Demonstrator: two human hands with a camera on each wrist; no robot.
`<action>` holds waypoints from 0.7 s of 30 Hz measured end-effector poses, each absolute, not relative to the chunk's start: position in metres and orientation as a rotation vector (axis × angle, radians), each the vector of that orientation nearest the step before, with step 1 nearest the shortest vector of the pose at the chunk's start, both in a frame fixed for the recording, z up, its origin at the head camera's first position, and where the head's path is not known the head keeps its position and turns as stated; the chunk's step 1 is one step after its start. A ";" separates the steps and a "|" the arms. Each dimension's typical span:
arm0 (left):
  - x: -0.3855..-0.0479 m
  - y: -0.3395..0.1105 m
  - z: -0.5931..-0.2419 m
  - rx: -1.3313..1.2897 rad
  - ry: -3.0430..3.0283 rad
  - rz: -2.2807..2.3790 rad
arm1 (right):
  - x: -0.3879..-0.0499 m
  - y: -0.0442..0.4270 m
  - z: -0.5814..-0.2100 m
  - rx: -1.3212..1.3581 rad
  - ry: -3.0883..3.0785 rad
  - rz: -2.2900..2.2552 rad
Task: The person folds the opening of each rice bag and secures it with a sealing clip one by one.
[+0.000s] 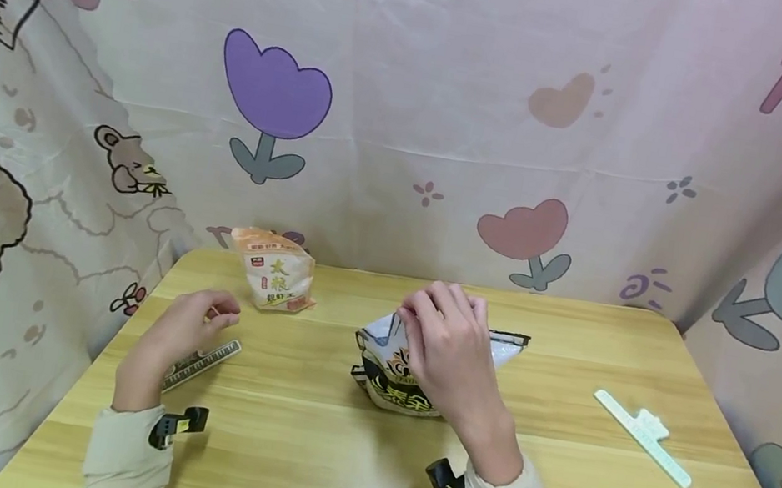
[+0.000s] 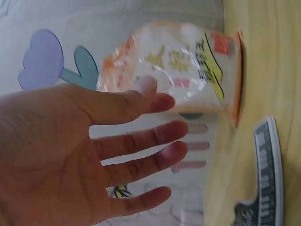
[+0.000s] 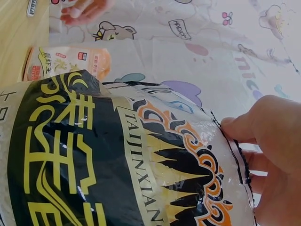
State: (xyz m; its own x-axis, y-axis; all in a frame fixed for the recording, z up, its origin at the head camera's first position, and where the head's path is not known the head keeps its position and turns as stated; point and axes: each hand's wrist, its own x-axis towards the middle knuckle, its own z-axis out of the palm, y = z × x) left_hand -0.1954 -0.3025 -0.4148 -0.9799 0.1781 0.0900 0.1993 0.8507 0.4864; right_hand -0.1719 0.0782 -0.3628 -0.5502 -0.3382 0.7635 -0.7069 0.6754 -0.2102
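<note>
A black-and-white printed bag [image 1: 384,365] with yellow lettering stands upright on the table, slightly right of the middle. At its top edge my right hand [image 1: 446,353] pinches the bag between thumb and fingers; the right wrist view shows this grip on the bag's black-trimmed rim [image 3: 242,165]. My left hand [image 1: 185,327] hovers above the left side of the table with fingers loosely spread, holding nothing. Partly under it lies a dark bar with a piano-key pattern [image 1: 210,360]. Beyond the left hand stands a white-and-orange bag [image 1: 280,274], apart from the fingers.
A mint-green bag clip [image 1: 643,438] with a long bar lies on the right of the wooden table [image 1: 298,458]. A printed cloth [image 1: 396,110] hangs behind the table's back edge and along both sides.
</note>
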 end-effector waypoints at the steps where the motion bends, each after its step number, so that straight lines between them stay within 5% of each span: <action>1: -0.196 -0.306 -0.416 -0.298 -3.000 -0.790 | -0.172 0.078 -0.363 0.796 -2.173 0.660; 21: -0.191 -0.342 -0.429 -0.046 -3.269 -0.812 | -0.168 0.078 -0.362 0.787 -2.215 0.678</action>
State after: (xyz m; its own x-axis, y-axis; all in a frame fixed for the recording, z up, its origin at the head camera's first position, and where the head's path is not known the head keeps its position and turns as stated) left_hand -0.1906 -0.3425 -0.4287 -0.9740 0.0804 -0.2117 -0.0281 0.8848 0.4651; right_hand -0.1681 0.0783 -0.3624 -0.5849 -0.3370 0.7378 -0.6923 0.6814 -0.2376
